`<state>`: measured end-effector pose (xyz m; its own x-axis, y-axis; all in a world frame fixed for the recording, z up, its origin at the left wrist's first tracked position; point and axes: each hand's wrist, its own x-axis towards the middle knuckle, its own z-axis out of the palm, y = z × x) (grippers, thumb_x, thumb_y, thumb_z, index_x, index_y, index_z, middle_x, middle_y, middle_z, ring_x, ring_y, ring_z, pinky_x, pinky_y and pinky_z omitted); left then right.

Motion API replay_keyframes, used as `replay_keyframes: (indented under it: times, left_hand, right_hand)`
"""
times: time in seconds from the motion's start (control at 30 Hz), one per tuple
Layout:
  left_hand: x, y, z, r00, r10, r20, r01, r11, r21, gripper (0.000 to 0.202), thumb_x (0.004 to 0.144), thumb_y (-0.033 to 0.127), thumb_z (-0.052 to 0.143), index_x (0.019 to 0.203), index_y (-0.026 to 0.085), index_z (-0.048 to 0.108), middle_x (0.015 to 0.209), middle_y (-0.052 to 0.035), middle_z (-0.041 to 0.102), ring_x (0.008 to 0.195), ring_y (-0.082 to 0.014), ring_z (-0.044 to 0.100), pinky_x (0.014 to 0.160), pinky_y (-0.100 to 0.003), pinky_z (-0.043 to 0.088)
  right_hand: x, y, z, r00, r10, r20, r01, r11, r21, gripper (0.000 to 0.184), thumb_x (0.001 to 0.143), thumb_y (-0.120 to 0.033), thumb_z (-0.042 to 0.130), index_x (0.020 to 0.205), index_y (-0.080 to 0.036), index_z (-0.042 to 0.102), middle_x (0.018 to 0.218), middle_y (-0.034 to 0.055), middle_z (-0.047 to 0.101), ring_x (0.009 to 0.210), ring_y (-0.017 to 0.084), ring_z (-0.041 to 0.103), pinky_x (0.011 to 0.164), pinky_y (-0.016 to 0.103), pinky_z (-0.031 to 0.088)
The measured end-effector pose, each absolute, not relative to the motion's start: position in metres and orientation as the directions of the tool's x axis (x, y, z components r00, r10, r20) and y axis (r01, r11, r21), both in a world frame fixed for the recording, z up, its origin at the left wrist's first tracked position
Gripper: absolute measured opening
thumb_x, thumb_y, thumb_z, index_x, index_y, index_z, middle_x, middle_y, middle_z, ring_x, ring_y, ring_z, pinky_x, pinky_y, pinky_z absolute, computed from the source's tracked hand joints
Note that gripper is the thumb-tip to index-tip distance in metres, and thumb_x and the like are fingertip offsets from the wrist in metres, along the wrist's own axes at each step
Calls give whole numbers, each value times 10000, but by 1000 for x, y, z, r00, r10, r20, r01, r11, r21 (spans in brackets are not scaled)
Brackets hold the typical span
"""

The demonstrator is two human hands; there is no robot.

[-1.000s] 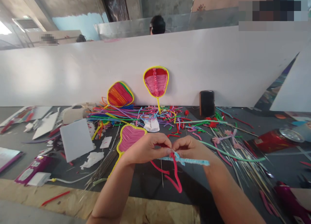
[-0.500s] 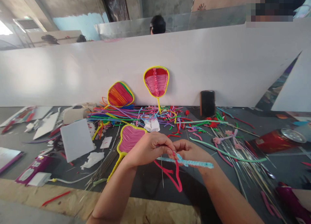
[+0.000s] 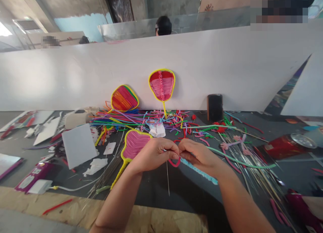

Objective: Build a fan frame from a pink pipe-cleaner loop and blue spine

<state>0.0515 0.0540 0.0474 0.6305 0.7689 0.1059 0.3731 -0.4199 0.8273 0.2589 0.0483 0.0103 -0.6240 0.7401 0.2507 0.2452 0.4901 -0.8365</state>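
Note:
My left hand (image 3: pixel 157 155) and my right hand (image 3: pixel 200 153) meet above the dark table, both with pinched fingers. A red pipe cleaner (image 3: pixel 174 164) bends in a small loop below the left fingertips, where they hold it. From under the right fingers a twisted light blue pipe cleaner (image 3: pixel 199 171) slants down to the right. The exact grip point is hidden behind the fingers. A thin metal wire (image 3: pixel 168 180) hangs below my left hand. Left of that hand, partly behind it, lies a pink fan with a yellow rim (image 3: pixel 136 143).
A pink-and-red fan (image 3: pixel 162 86) and an orange-red fan (image 3: pixel 124 98) lean at the white partition (image 3: pixel 75 68). Loose pipe cleaners (image 3: pixel 141 118) pile before them. A phone (image 3: pixel 215 107), a red can (image 3: pixel 287 146), bare wires (image 3: pixel 254 162) and a white card (image 3: pixel 79 146) lie around.
The long red loop has been drawn up into a small one. My right hand has risen slightly and turned over the work, and the blue piece now tilts downward to the right.

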Motion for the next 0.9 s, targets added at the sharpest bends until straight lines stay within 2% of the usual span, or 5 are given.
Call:
replay_keyframes:
  times: [0.3, 0.43, 0.63, 0.77, 0.9]
  left_hand:
    - [49, 54, 50, 594, 797, 109, 345, -374, 861, 100, 814, 218, 627, 756, 155, 677, 714, 10, 671, 679, -94, 568, 663, -185, 421]
    - [51, 55, 46, 620, 783, 52, 238, -251, 938, 160, 821, 279, 623, 757, 139, 666, 691, -14, 656, 631, -96, 567, 618, -192, 441]
    - [50, 58, 41, 612, 788, -73, 76, 33, 997, 291, 770, 407, 672, 740, 123, 621, 653, -16, 624, 530, -77, 540, 517, -181, 432]
    - [51, 59, 41, 592, 802, -85, 98, 33, 995, 294, 772, 400, 669, 710, 118, 615, 594, 6, 576, 501, -68, 514, 506, -183, 413]
    - [52, 59, 40, 547, 837, -30, 132, -50, 990, 217, 802, 310, 635, 692, 123, 615, 580, 18, 567, 521, -66, 506, 520, -174, 404]
  right_hand:
    - [252, 48, 8, -682, 731, -12, -1, -18, -1000, 364, 808, -504, 621, 774, -143, 593, 638, -39, 448, 558, 79, 375, 508, 210, 297]
    - [247, 46, 2, -699, 714, -29, -64, -103, -993, 381, 774, -515, 650, 746, -143, 575, 668, -21, 490, 553, 78, 387, 510, 213, 314]
    - [245, 41, 2, -656, 749, 99, 99, 215, -972, 142, 887, -301, 503, 803, -188, 516, 705, -6, 532, 591, 110, 486, 559, 225, 395]
    - [246, 44, 3, -573, 755, 318, 333, 569, -752, 91, 858, -180, 472, 910, -192, 546, 839, 41, 577, 714, 150, 529, 643, 262, 413]
    - [244, 47, 1, -511, 786, 349, 357, 563, -745, 122, 867, -266, 517, 895, -175, 593, 807, 49, 583, 700, 157, 530, 631, 270, 419]
